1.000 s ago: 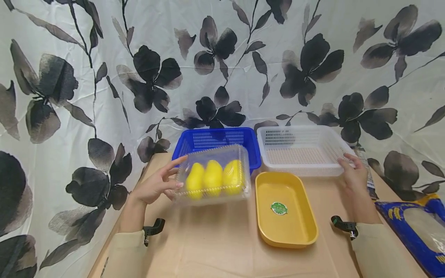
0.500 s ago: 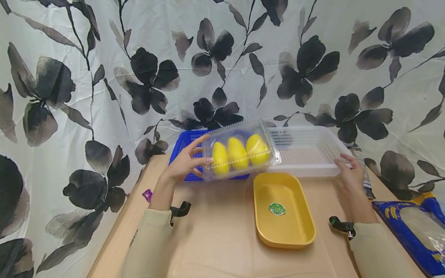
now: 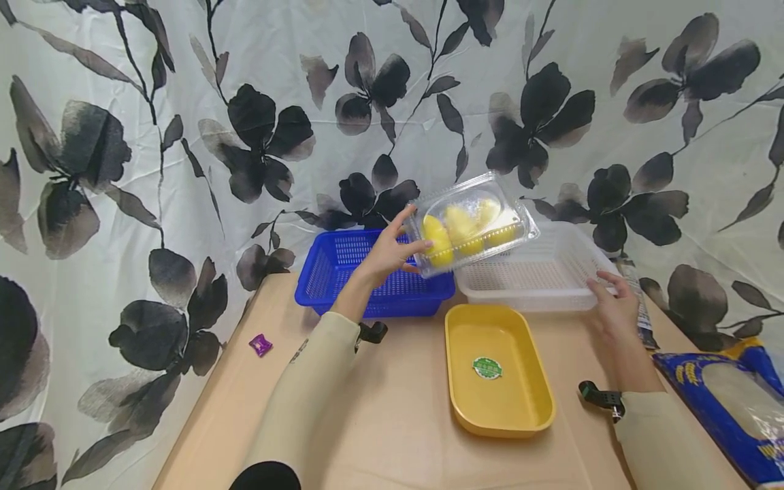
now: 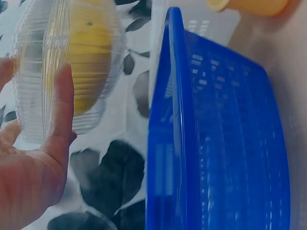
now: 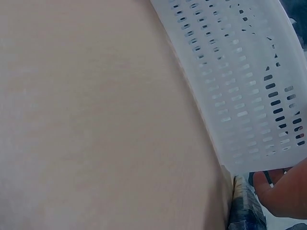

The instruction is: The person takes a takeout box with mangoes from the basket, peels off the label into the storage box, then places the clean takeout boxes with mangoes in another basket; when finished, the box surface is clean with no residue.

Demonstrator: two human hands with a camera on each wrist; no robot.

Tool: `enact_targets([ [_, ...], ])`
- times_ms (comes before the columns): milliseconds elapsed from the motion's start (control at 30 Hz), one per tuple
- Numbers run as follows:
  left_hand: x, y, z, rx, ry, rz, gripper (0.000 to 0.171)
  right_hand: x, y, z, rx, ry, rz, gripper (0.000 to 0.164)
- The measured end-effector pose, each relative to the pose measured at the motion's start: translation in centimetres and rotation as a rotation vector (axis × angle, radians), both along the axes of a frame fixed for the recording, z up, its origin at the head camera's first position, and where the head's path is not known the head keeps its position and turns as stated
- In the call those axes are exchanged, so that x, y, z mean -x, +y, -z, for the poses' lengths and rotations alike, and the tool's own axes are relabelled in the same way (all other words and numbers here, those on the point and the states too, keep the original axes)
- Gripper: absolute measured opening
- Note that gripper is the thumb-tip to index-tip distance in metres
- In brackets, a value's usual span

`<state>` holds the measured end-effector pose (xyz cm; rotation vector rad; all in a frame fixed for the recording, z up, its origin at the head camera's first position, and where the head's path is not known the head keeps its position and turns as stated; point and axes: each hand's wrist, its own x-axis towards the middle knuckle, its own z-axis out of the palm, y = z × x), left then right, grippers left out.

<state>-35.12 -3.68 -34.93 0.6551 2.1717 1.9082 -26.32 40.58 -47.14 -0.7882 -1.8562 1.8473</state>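
Note:
A clear plastic clamshell box with yellow, mango-like fruits inside is held tilted in the air, over the back left part of the white basket. My left hand grips its left end, thumb in front and fingers spread along the side. The left wrist view shows the clamshell end-on between thumb and fingers, apart from the blue basket. At the white basket's right end, my right hand holds the rim; in the right wrist view that hand is partly cut off.
A yellow tray with a green sticker stands in front of the baskets. A small purple wrapped sweet lies at the left. At the right edge lie a blue-and-yellow bag and a dark packet. A floral curtain hangs behind.
My left hand has carried the clamshell up and to the right, from in front of the blue basket to above the white one. The purple sweet has come into view. My right hand stays put.

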Motion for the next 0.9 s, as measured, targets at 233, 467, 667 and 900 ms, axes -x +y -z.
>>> enact_targets([
  [233,1.3,5.1,0.6,-0.011,-0.019,0.025,0.091,0.1,0.1,0.0,-0.043,0.002,0.009,0.041],
  [467,1.7,9.2,2.7,0.02,-0.026,0.006,0.091,0.2,0.4,0.4,-0.098,-0.009,0.008,0.042],
  [667,2.1,10.7,4.1,0.111,0.03,-0.026,0.088,0.1,0.4,0.5,-0.115,-0.01,0.016,0.04],
  [900,2.5,11.6,4.7,0.282,0.085,-0.099,0.081,0.2,0.3,0.5,-0.103,-0.009,0.021,0.04],
])
